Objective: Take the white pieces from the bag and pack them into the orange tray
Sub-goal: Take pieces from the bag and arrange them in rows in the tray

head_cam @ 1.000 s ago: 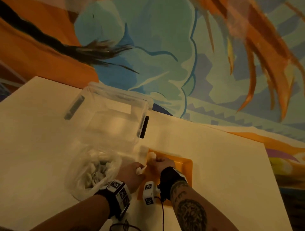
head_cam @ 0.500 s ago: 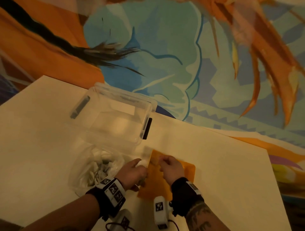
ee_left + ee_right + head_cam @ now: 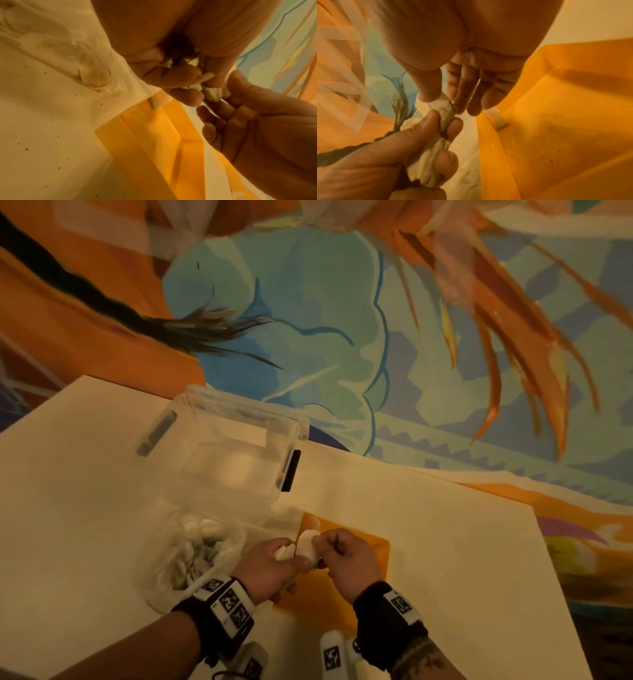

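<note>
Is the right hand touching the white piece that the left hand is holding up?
Touching. The right wrist view shows the right hand pinching the top of the white piece between thumb and fingertips, while the left hand grips it lower down.

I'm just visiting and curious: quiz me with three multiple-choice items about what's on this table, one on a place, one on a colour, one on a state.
1. Where is the plastic bag relative to the tray?
A left
B right
C inside it

2. What colour is the tray?
A blue
B orange
C black

3. What is the left hand doing?
A lying flat
B gripping white pieces
C holding the clear bin

Answers:
1 A, the bag lies left of the tray.
2 B, the wrist views show it orange.
3 B, its fingers curl round them.
</note>
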The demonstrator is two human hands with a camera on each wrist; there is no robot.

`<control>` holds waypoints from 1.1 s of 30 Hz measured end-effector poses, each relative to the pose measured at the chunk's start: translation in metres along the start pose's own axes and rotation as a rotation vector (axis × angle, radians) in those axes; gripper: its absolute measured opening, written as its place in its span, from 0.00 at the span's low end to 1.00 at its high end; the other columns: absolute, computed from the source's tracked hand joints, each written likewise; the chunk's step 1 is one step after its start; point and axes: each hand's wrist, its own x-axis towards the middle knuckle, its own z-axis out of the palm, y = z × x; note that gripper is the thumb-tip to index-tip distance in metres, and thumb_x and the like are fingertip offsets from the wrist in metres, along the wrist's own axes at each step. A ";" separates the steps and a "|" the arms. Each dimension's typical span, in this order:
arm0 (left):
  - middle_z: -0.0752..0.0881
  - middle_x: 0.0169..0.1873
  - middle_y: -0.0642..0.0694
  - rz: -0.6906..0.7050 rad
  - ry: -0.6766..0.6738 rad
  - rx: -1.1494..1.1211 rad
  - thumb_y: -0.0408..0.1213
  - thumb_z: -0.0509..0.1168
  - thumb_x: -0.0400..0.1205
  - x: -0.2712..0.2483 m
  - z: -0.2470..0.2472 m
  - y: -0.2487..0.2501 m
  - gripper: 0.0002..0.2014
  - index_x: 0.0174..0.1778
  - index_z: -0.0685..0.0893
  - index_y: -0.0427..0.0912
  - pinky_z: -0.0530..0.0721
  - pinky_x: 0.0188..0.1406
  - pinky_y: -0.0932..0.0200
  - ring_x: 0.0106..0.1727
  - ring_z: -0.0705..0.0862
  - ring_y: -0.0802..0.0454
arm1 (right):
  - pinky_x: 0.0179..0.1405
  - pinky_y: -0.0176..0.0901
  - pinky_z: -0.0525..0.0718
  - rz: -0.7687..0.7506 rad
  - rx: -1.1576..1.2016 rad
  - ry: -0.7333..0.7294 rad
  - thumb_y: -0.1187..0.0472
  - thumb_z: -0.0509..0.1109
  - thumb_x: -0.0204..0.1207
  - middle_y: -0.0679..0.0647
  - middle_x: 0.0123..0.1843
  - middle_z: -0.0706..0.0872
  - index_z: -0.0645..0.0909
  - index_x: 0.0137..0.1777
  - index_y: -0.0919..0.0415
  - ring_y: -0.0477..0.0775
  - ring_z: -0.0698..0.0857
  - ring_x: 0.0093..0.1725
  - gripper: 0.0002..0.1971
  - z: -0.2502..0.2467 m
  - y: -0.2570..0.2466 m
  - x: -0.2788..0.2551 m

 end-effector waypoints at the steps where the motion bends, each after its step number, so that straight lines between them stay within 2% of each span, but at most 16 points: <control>1: 0.88 0.33 0.44 0.004 0.014 0.017 0.43 0.72 0.79 0.001 0.000 -0.001 0.07 0.48 0.87 0.44 0.79 0.22 0.61 0.30 0.88 0.52 | 0.31 0.29 0.79 0.001 0.000 -0.023 0.55 0.73 0.79 0.55 0.42 0.91 0.85 0.48 0.59 0.41 0.86 0.33 0.07 0.001 0.001 -0.002; 3: 0.89 0.34 0.44 0.003 0.020 0.032 0.44 0.72 0.79 0.002 -0.001 -0.004 0.06 0.46 0.87 0.46 0.79 0.22 0.61 0.31 0.88 0.52 | 0.33 0.33 0.82 0.013 -0.040 -0.084 0.56 0.74 0.78 0.55 0.41 0.91 0.86 0.48 0.58 0.41 0.85 0.33 0.06 0.003 0.005 -0.004; 5: 0.88 0.33 0.44 0.001 0.014 0.054 0.44 0.72 0.79 0.005 -0.004 -0.006 0.06 0.45 0.87 0.46 0.80 0.22 0.61 0.32 0.89 0.51 | 0.37 0.43 0.84 0.049 -0.066 -0.113 0.56 0.74 0.77 0.55 0.37 0.89 0.86 0.43 0.57 0.46 0.85 0.34 0.05 0.006 0.012 -0.001; 9: 0.90 0.37 0.47 -0.054 0.126 0.164 0.46 0.70 0.80 0.020 -0.012 -0.015 0.03 0.45 0.86 0.53 0.85 0.25 0.60 0.34 0.89 0.50 | 0.44 0.54 0.87 0.167 -0.079 0.028 0.54 0.75 0.76 0.52 0.36 0.88 0.86 0.42 0.53 0.51 0.84 0.36 0.05 0.008 0.027 0.022; 11: 0.89 0.38 0.47 -0.112 0.180 0.205 0.49 0.71 0.79 0.029 -0.015 -0.019 0.07 0.48 0.84 0.53 0.84 0.23 0.61 0.34 0.89 0.50 | 0.48 0.56 0.87 0.247 -0.089 0.087 0.49 0.77 0.73 0.52 0.38 0.89 0.86 0.42 0.51 0.54 0.86 0.41 0.07 0.010 0.036 0.036; 14: 0.87 0.40 0.48 -0.167 0.120 0.318 0.50 0.72 0.78 0.036 -0.013 -0.023 0.11 0.53 0.82 0.52 0.83 0.24 0.61 0.34 0.87 0.51 | 0.52 0.58 0.89 0.365 -0.119 0.089 0.45 0.79 0.69 0.52 0.42 0.90 0.86 0.39 0.47 0.57 0.87 0.45 0.09 0.017 0.048 0.055; 17: 0.87 0.44 0.47 -0.163 -0.005 0.443 0.44 0.70 0.80 0.039 -0.008 -0.028 0.10 0.57 0.82 0.52 0.89 0.34 0.58 0.39 0.88 0.49 | 0.51 0.55 0.90 0.433 -0.200 0.071 0.43 0.77 0.70 0.52 0.44 0.90 0.85 0.40 0.46 0.57 0.88 0.44 0.09 0.025 0.055 0.071; 21: 0.87 0.43 0.49 -0.191 0.005 0.414 0.44 0.72 0.78 0.045 -0.009 -0.042 0.13 0.57 0.82 0.58 0.88 0.28 0.60 0.38 0.89 0.51 | 0.46 0.47 0.87 0.453 -0.296 0.047 0.42 0.74 0.72 0.51 0.49 0.90 0.86 0.49 0.48 0.56 0.88 0.47 0.12 0.032 0.054 0.085; 24: 0.88 0.44 0.49 -0.201 -0.004 0.405 0.46 0.73 0.76 0.049 -0.011 -0.047 0.16 0.59 0.83 0.59 0.85 0.26 0.61 0.39 0.90 0.50 | 0.54 0.47 0.86 0.450 -0.266 0.074 0.47 0.74 0.74 0.52 0.57 0.90 0.87 0.57 0.50 0.56 0.87 0.54 0.15 0.038 0.055 0.094; 26: 0.87 0.43 0.50 -0.194 -0.009 0.415 0.46 0.73 0.77 0.050 -0.011 -0.048 0.15 0.59 0.83 0.59 0.86 0.28 0.61 0.40 0.89 0.50 | 0.58 0.49 0.86 0.437 -0.298 0.074 0.49 0.72 0.77 0.53 0.57 0.90 0.88 0.57 0.51 0.57 0.87 0.55 0.12 0.040 0.056 0.098; 28: 0.87 0.41 0.51 -0.190 -0.011 0.412 0.46 0.73 0.77 0.050 -0.011 -0.049 0.15 0.59 0.83 0.59 0.86 0.28 0.61 0.39 0.88 0.51 | 0.56 0.46 0.85 0.432 -0.344 0.068 0.49 0.71 0.78 0.53 0.58 0.90 0.89 0.57 0.50 0.56 0.87 0.56 0.12 0.041 0.057 0.101; 33: 0.86 0.41 0.53 -0.194 -0.020 0.404 0.46 0.72 0.78 0.049 -0.011 -0.048 0.15 0.60 0.82 0.58 0.85 0.27 0.62 0.39 0.88 0.52 | 0.59 0.49 0.86 0.433 -0.351 0.081 0.49 0.72 0.77 0.52 0.58 0.90 0.88 0.59 0.50 0.56 0.87 0.56 0.13 0.040 0.057 0.101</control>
